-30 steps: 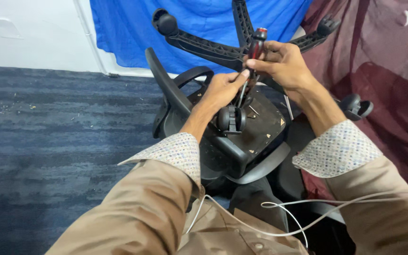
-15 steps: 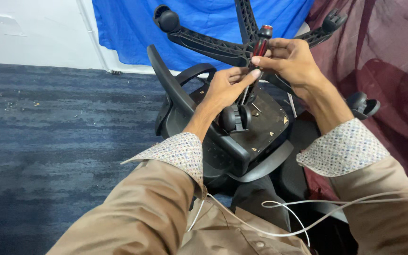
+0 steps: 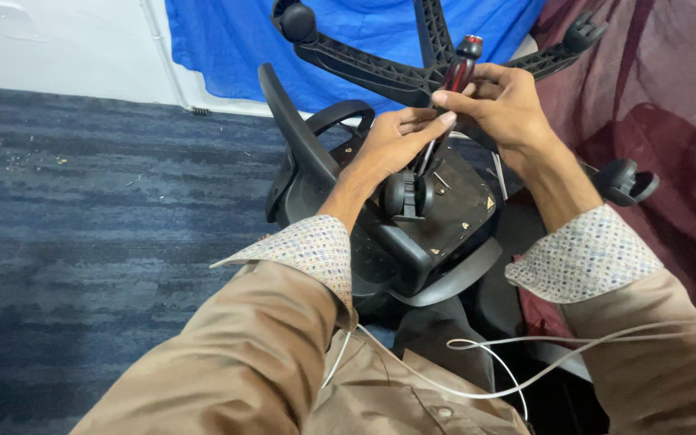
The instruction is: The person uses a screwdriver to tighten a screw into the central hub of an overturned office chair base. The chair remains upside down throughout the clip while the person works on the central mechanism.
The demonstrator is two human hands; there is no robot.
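Small yellow triangular label [image 3: 490, 204] on black chair underside plate [image 3: 461, 201].

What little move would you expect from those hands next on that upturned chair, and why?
Probably a turn of the screwdriver. The right hand grips its red and black handle, its shaft slants down to the chair's underside plate, and the left hand steadies the shaft. The tip is hidden, so whether it sits in a screw cannot be told.

Both forearms stretched forward, left hand [image 3: 392, 145] fingers extended, right hand [image 3: 505, 105] fingers curled shut, hands touching
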